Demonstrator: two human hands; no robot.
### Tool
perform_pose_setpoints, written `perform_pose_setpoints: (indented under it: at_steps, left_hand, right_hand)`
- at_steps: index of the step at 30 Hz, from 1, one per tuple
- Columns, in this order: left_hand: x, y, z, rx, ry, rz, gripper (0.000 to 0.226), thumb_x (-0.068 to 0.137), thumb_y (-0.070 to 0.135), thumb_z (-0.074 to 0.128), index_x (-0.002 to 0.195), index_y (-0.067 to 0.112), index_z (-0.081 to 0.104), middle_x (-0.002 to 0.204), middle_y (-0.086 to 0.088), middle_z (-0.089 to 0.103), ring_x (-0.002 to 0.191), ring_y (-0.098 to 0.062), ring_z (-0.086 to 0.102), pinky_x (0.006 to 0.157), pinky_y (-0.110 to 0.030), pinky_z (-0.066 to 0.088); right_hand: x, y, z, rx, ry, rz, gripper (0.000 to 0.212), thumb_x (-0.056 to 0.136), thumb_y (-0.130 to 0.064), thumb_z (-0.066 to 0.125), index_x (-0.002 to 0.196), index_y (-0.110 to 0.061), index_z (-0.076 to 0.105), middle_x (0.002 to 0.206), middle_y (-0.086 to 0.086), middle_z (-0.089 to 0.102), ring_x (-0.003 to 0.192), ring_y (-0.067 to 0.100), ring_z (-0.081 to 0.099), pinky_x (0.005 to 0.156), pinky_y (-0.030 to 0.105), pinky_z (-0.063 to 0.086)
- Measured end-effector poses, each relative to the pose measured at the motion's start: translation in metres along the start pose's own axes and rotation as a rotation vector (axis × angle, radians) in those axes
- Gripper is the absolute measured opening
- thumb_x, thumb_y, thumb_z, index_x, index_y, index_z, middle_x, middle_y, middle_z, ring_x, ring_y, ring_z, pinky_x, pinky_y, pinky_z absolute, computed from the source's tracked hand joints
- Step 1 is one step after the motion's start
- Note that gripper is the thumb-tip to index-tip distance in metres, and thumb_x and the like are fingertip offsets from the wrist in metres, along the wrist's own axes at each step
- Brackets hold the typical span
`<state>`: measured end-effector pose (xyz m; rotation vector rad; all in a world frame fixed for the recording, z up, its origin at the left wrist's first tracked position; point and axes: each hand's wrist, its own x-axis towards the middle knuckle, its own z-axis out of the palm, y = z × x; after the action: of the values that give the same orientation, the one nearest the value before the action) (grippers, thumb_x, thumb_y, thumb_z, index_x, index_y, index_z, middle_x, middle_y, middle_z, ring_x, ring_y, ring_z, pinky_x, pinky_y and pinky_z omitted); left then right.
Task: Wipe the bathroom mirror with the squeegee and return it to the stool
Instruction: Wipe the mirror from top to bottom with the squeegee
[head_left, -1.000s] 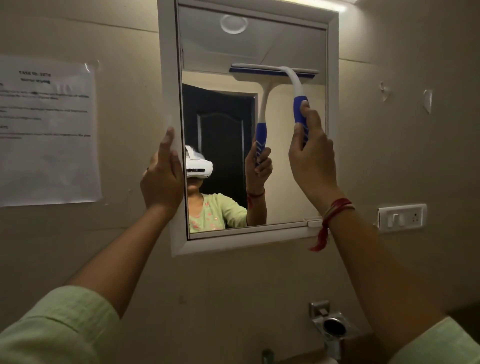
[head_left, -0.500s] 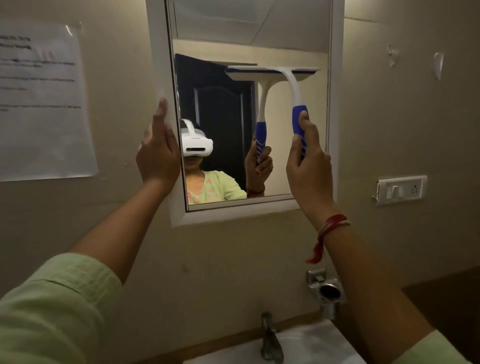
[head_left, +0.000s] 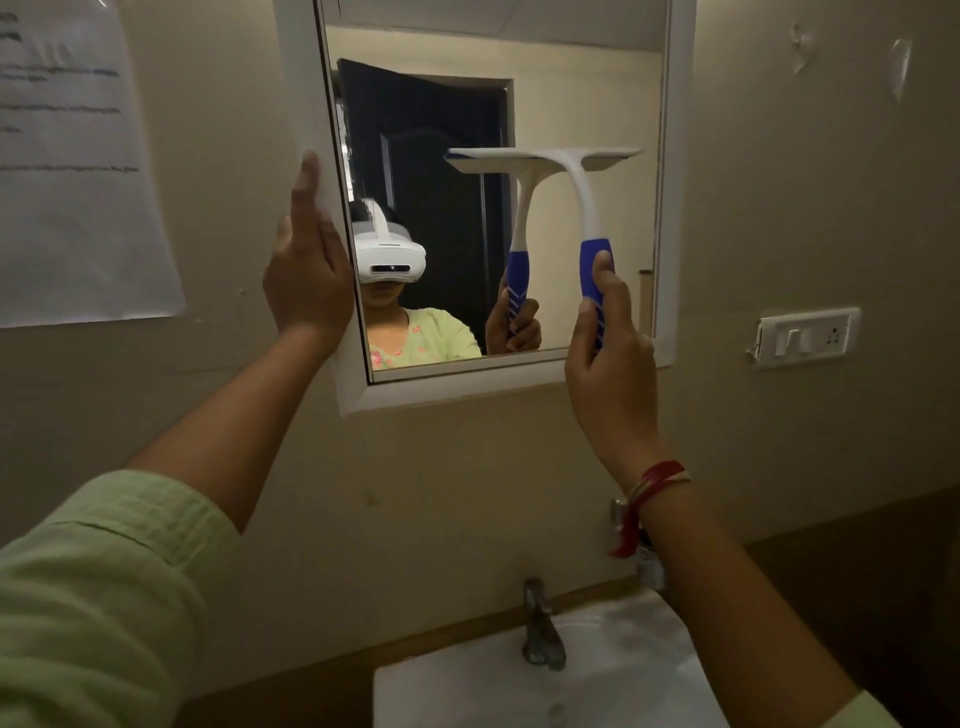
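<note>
I keep my right hand (head_left: 608, 343) wrapped tight on the squeegee (head_left: 582, 192) handle, blade flat vs the mirror (head_left: 597, 93); left hand (head_left: 306, 270), fingers spread, steadies the frame; even pressure.

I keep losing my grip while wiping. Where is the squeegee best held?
By its blue ribbed handle, from below, as the right hand holds it now. The squeegee stands handle-down, its white neck curving up to the blade against the mirror; the ribs likely resist slipping.

The mirror (head_left: 571, 104) hung above the sink (head_left: 623, 691); a paper sheet (head_left: 78, 182) lay left of it. A switch plate (head_left: 805, 338) sat right.
</note>
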<state>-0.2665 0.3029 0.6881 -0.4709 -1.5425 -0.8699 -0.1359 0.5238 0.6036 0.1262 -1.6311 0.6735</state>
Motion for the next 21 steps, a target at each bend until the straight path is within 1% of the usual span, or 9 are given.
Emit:
perform_pose_setpoints:
  at_steps: [2, 4, 6, 8, 10, 12, 15, 18, 21]
  left_hand:
    - [0.000, -0.001, 0.001, -0.015, 0.001, 0.007, 0.043, 0.101, 0.028, 0.025, 0.144, 0.026, 0.028, 0.128, -0.009, 0.056, 0.064, -0.001, 0.042, 0.063, -0.020, 0.038]
    - [0.001, -0.002, 0.001, -0.020, 0.005, 0.011, 0.043, 0.101, 0.028, 0.024, 0.144, 0.026, 0.027, 0.128, -0.008, 0.056, 0.070, -0.009, 0.050, 0.065, -0.022, 0.040]
    - [0.001, -0.001, 0.001, -0.015, 0.008, 0.023, 0.043, 0.101, 0.028, 0.024, 0.144, 0.026, 0.026, 0.131, -0.006, 0.054, 0.074, -0.017, 0.056, 0.065, -0.022, 0.041]
    - [0.000, 0.000, 0.000, -0.007, 0.013, 0.022, 0.043, 0.100, 0.027, 0.024, 0.144, 0.026, 0.027, 0.132, -0.004, 0.054, 0.077, -0.020, 0.058, 0.064, -0.021, 0.039]
    - [-0.001, 0.002, 0.000, 0.000, 0.016, 0.016, 0.044, 0.100, 0.026, 0.025, 0.143, 0.025, 0.028, 0.134, -0.002, 0.052, 0.087, -0.021, 0.059, 0.067, -0.016, 0.035]
    - [-0.001, 0.003, -0.001, -0.007, 0.017, 0.009, 0.044, 0.100, 0.025, 0.026, 0.143, 0.025, 0.028, 0.135, 0.000, 0.051, 0.090, -0.018, 0.059, 0.068, -0.014, 0.033]
    - [0.000, 0.004, -0.001, -0.025, 0.024, 0.017, 0.043, 0.100, 0.024, 0.026, 0.143, 0.023, 0.029, 0.134, 0.000, 0.052, 0.080, -0.003, 0.057, 0.069, -0.015, 0.036]
    - [0.000, 0.004, -0.001, -0.022, 0.028, 0.013, 0.044, 0.100, 0.024, 0.025, 0.144, 0.023, 0.028, 0.135, 0.000, 0.051, 0.090, -0.017, 0.060, 0.069, -0.017, 0.038]
    - [0.000, 0.005, -0.002, -0.020, 0.036, 0.014, 0.044, 0.100, 0.024, 0.025, 0.143, 0.022, 0.029, 0.133, 0.000, 0.053, 0.089, -0.018, 0.059, 0.069, -0.017, 0.038]
  right_hand:
    - [-0.013, 0.000, 0.001, 0.007, -0.029, 0.034, 0.045, 0.099, -0.024, 0.037, 0.142, -0.018, 0.028, 0.094, 0.004, 0.058, 0.061, 0.002, 0.050, 0.059, 0.023, 0.053]
    - [-0.024, -0.001, 0.003, 0.007, -0.046, 0.061, 0.046, 0.099, -0.023, 0.037, 0.143, -0.020, 0.026, 0.095, 0.008, 0.061, 0.061, 0.008, 0.053, 0.059, 0.028, 0.055]
    - [-0.030, -0.002, 0.004, 0.010, -0.049, 0.069, 0.046, 0.099, -0.023, 0.037, 0.143, -0.021, 0.025, 0.095, 0.009, 0.062, 0.059, 0.009, 0.054, 0.057, 0.027, 0.056]
    - [-0.035, -0.001, 0.005, 0.014, -0.053, 0.083, 0.046, 0.099, -0.023, 0.037, 0.143, -0.021, 0.025, 0.096, 0.010, 0.062, 0.058, 0.009, 0.054, 0.057, 0.026, 0.055]
    - [-0.039, 0.001, 0.005, 0.007, -0.064, 0.097, 0.046, 0.099, -0.024, 0.036, 0.144, -0.022, 0.024, 0.093, 0.011, 0.062, 0.057, 0.011, 0.053, 0.055, 0.026, 0.053]
    - [-0.045, 0.004, 0.005, 0.008, -0.084, 0.106, 0.047, 0.099, -0.024, 0.035, 0.144, -0.021, 0.023, 0.089, 0.011, 0.061, 0.056, 0.012, 0.052, 0.053, 0.026, 0.050]
    - [-0.057, 0.008, 0.005, 0.003, -0.106, 0.108, 0.046, 0.099, -0.024, 0.034, 0.144, -0.021, 0.022, 0.088, 0.012, 0.059, 0.054, 0.010, 0.049, 0.050, 0.022, 0.044]
    - [-0.069, 0.013, 0.005, 0.007, -0.125, 0.108, 0.044, 0.099, -0.026, 0.033, 0.141, -0.026, 0.020, 0.089, 0.012, 0.059, 0.053, 0.008, 0.048, 0.049, 0.020, 0.041]
    - [-0.082, 0.016, 0.004, 0.002, -0.138, 0.124, 0.043, 0.099, -0.028, 0.033, 0.137, -0.033, 0.015, 0.083, 0.009, 0.055, 0.052, 0.006, 0.046, 0.048, 0.016, 0.038]
